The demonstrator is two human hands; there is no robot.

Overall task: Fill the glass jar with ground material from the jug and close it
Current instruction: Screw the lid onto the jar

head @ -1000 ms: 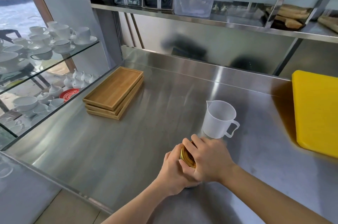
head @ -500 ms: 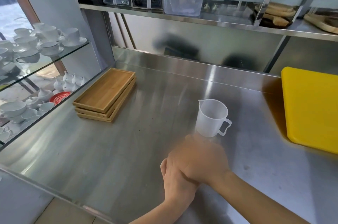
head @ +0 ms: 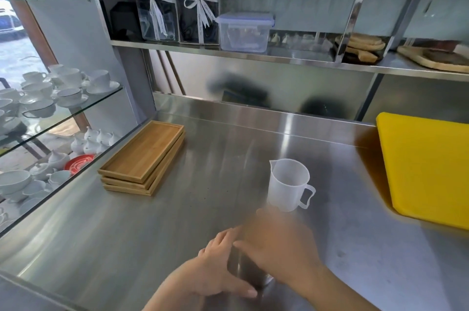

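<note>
- The glass jar (head: 247,268) stands on the desk (head: 157,229) at the near edge, between your two hands; only a dark strip of its side shows, so judge the fill from that: it looks dark well up its height, though the blur keeps this from being certain
- Your left hand (head: 215,270) is wrapped round the jar's left side, fingers curled against the glass and thumb low near the base, bracing it upright
- Your right hand (head: 276,244) lies over the top of the jar, blurred with motion; it covers the mouth completely, so you cannot tell whether its fingers are clenched on a lid or loose, and no lid shows at all
- The jug (head: 289,185) sits upright just beyond the right hand, touching neither hand, and appears empty, spout to the far left and handle to the right
- Judged from that, pouring looks done and you are on the closing step; what is left is to seat the lid fully and let go
- Further out, stacked wooden trays (head: 144,158) lie to the far left and a yellow board (head: 426,171) at the right, both well apart from the jar
</note>
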